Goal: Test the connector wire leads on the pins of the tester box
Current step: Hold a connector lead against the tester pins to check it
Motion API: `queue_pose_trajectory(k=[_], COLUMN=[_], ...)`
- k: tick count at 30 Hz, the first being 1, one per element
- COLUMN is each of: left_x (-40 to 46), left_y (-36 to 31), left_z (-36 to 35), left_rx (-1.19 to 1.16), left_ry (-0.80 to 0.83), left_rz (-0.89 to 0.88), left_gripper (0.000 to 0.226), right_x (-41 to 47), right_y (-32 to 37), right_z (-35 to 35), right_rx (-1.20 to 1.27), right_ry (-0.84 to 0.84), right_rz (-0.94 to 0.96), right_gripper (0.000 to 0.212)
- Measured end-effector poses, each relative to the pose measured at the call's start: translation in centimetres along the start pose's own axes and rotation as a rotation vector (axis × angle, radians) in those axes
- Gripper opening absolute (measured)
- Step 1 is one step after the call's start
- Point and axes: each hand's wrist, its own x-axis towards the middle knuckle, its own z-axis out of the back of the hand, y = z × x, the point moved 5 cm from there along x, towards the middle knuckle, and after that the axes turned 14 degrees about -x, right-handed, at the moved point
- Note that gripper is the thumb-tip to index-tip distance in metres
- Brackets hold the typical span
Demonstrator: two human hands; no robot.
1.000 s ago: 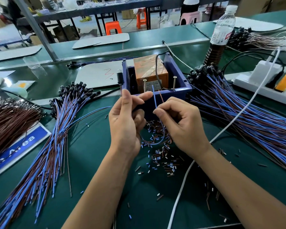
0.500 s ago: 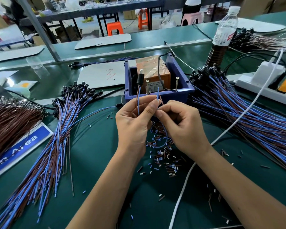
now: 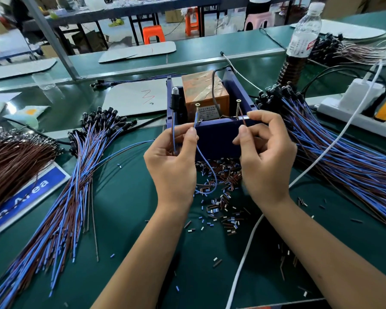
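Blue and brown leads meet the two upright screw pins of a navy tester box (image 3: 218, 136) at mid-bench: the blue lead (image 3: 206, 162) rises to the left pin (image 3: 197, 112), the brown lead (image 3: 243, 120) to the right pin (image 3: 238, 109). A worker's left hand (image 3: 173, 166) pinches the blue lead between thumb and forefinger, with the wire's black connector (image 3: 173, 99) standing above it at the box's left wall. The right hand (image 3: 266, 159), fingers curled, pinches the brown lead just beside the right pin. An orange taped block (image 3: 204, 94) sits inside the box. Snipped insulation bits (image 3: 221, 197) litter the green mat near the box. Bundles of blue-brown wires fan out to the left (image 3: 60, 215) and right (image 3: 343, 157); a drinks bottle (image 3: 301, 41) and a white power strip (image 3: 354, 117) stand far right.
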Motion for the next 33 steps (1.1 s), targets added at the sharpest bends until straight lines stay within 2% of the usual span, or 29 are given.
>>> queue_pose_trajectory(k=[6,33], left_x=[0.28,0.14], left_y=[-0.16,-0.14], left_z=[0.36,0.21], left_rx=[0.023,0.022], left_ry=[-0.068,-0.032], left_rz=[-0.025,0.000], left_gripper=[0.021,0.021], right_x=[0.08,0.13], right_y=[-0.50,-0.42], right_z=[0.06,0.13], right_rx=[-0.059,-0.072], right_ry=[-0.037,-0.022], right_rz=[-0.037,-0.034], right_gripper=[0.017,0.014])
